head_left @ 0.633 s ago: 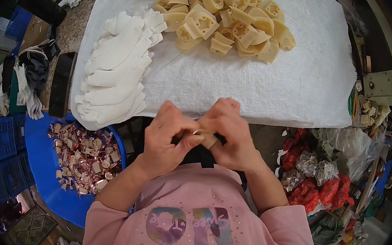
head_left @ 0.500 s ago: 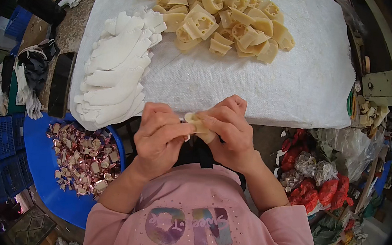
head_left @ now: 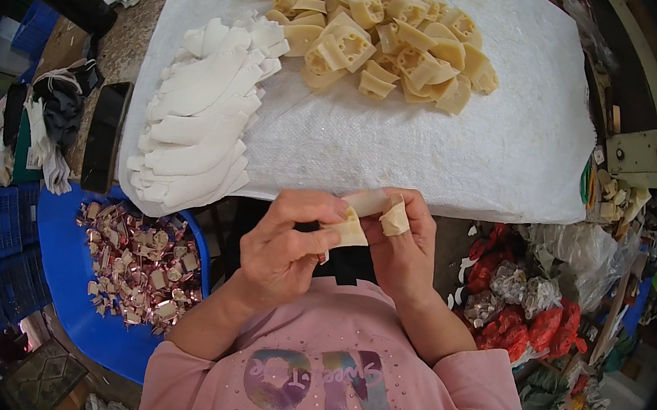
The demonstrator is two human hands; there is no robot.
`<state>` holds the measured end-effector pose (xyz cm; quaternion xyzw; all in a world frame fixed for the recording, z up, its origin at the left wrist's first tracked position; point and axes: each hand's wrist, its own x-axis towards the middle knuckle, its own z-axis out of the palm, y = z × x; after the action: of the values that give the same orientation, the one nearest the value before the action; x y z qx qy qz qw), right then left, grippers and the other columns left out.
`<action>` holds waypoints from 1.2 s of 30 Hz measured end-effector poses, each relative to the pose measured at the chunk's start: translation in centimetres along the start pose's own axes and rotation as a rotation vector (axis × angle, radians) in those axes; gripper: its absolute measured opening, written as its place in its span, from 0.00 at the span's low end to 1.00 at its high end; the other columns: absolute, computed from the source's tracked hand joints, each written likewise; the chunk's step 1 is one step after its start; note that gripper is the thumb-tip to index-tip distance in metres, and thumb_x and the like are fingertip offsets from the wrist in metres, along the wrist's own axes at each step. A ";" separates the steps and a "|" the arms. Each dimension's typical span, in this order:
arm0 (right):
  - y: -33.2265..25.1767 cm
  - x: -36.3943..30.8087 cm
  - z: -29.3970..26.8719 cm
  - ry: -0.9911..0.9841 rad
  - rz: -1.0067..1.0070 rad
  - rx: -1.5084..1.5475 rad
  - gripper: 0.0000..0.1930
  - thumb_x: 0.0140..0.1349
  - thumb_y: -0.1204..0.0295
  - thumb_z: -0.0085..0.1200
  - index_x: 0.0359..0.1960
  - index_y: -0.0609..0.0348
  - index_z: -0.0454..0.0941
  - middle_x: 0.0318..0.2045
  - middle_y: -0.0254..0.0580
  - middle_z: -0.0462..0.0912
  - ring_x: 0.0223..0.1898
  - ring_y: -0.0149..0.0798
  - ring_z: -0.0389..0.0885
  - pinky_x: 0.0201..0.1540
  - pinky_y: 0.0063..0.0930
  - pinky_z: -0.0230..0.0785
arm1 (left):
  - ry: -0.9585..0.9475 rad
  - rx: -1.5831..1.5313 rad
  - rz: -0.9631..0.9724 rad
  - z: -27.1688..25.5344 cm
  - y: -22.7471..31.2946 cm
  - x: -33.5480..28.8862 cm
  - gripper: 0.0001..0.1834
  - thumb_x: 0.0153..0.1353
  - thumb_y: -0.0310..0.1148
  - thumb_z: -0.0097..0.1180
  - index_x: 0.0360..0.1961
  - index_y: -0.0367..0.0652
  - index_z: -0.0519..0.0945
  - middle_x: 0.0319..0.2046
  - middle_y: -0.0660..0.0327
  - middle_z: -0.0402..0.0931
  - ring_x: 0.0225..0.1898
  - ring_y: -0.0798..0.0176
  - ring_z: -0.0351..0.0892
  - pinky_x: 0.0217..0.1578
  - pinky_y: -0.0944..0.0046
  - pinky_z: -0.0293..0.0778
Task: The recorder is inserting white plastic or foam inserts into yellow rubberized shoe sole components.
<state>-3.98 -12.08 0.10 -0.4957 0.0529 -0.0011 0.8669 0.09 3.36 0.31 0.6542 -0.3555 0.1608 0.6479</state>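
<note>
My left hand (head_left: 291,237) pinches a small cream moulded piece (head_left: 353,228) between thumb and fingers, in front of my body just off the table's near edge. My right hand (head_left: 406,245) is bent around the far side of it, with its fingers curled. A thin, paler part (head_left: 369,201) reaches from the left fingertips across to the right fingers. A beige, crinkled wrap (head_left: 396,218) sits at the right thumb; it looks like a finger cover. The fingers hide part of the piece.
A white woven sheet (head_left: 429,163) covers the table. On it lie a heap of cream moulded pieces (head_left: 345,43) and overlapping white flat pieces (head_left: 201,120). A blue tub (head_left: 68,282) at left holds shiny pinkish parts (head_left: 146,266). A phone (head_left: 106,138) lies left; red bags (head_left: 520,325) sit right.
Both hands have turned and moved slightly right. They are farther apart, so the cream piece shows more. The right thumb with its beige wrap now points up.
</note>
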 end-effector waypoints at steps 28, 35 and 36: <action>-2.2 3.3 -3.2 -0.346 0.305 -0.152 0.21 0.55 0.76 0.60 0.50 0.67 0.70 0.41 0.43 0.78 0.43 0.34 0.77 0.48 0.28 0.71 | -0.072 -0.002 -0.081 0.4 -0.7 -0.2 0.13 0.41 0.07 0.52 0.25 0.34 0.68 0.34 0.50 0.75 0.37 0.51 0.79 0.32 0.63 0.76; -2.2 3.8 -2.9 -0.388 0.275 -0.296 0.21 0.53 0.75 0.62 0.49 0.64 0.70 0.36 0.40 0.78 0.38 0.29 0.77 0.41 0.23 0.73 | -0.179 0.143 -0.010 0.4 -0.9 -0.3 0.13 0.41 0.07 0.53 0.24 0.34 0.67 0.34 0.50 0.75 0.35 0.53 0.78 0.30 0.64 0.75; -2.0 3.9 -3.0 -0.393 0.277 -0.294 0.21 0.54 0.75 0.61 0.49 0.64 0.70 0.36 0.40 0.78 0.37 0.28 0.77 0.39 0.22 0.74 | -0.159 0.146 -0.054 0.5 -0.9 -0.3 0.13 0.41 0.08 0.53 0.25 0.34 0.68 0.34 0.50 0.75 0.33 0.54 0.78 0.30 0.64 0.75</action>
<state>-0.30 -15.88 0.00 -0.5950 -0.0492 0.2213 0.7711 0.36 2.86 -0.61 0.7197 -0.3754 0.1162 0.5724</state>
